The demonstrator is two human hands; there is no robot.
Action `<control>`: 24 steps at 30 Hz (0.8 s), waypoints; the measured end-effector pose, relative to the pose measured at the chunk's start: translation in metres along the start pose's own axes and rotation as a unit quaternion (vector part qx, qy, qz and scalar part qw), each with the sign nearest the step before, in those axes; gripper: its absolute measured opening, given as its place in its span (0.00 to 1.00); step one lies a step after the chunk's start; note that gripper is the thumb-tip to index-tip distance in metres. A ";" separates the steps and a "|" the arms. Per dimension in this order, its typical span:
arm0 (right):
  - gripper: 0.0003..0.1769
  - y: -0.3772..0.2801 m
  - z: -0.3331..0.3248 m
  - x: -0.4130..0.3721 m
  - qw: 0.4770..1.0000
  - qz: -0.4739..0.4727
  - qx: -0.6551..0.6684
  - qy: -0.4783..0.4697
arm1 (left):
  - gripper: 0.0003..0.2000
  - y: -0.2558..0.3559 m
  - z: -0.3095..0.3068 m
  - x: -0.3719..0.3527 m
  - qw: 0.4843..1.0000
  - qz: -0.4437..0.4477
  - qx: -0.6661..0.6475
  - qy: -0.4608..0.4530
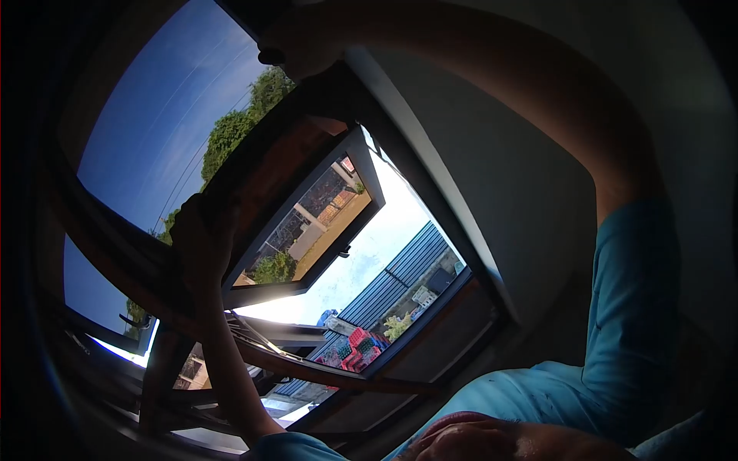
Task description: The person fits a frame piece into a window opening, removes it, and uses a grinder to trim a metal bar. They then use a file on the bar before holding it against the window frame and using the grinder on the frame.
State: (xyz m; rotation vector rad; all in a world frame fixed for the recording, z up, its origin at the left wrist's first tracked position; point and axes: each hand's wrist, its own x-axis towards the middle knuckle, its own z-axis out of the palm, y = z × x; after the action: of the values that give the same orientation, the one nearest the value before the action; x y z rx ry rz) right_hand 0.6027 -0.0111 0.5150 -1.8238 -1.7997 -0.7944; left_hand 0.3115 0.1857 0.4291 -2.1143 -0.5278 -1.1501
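Observation:
My left hand [204,234] is raised against the dark wooden window frame [254,180], its fingers bent over the bar and mostly lost in shadow. My right hand [304,48] reaches over to the top of the window, close to the frame's upper edge. Its fingers look closed around a small dark object [270,56], too dark to name. Between and below my hands, a dark-framed window sash [342,230] stands swung outward, its glass reflecting a yard. The fixed upper pane [165,115] shows blue sky.
A pale wall [492,146] runs along the right of the window. A lower sash [288,336] is tilted outward on a metal stay. Outside are a corrugated fence [392,273], red crates [361,349] and trees [231,138]. My blue sleeve [634,284] shows at right.

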 end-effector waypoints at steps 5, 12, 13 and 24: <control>0.17 0.011 -0.009 -0.042 0.998 -0.046 0.023 0.030 | 0.26 0.008 0.000 0.003 1.000 -0.002 -0.021 0.003; 0.17 0.029 0.003 -0.062 0.996 -0.068 0.030 0.047 | 0.26 0.014 0.002 0.005 1.000 -0.025 -0.001 0.007; 0.19 0.032 0.017 -0.053 0.991 -0.079 0.002 0.106 | 0.27 0.012 0.003 0.004 1.000 -0.014 -0.012 0.011; 0.13 -0.011 0.023 -0.043 0.981 -0.137 0.134 0.026 | 0.36 0.002 -0.004 0.003 0.999 -0.029 0.013 -0.034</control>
State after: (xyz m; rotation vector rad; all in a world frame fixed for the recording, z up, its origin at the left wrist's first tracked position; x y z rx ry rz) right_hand 0.5947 -0.0267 0.4681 -1.3934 -2.0393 -0.6502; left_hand 0.3119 0.1814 0.4322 -2.1337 -0.6357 -1.1012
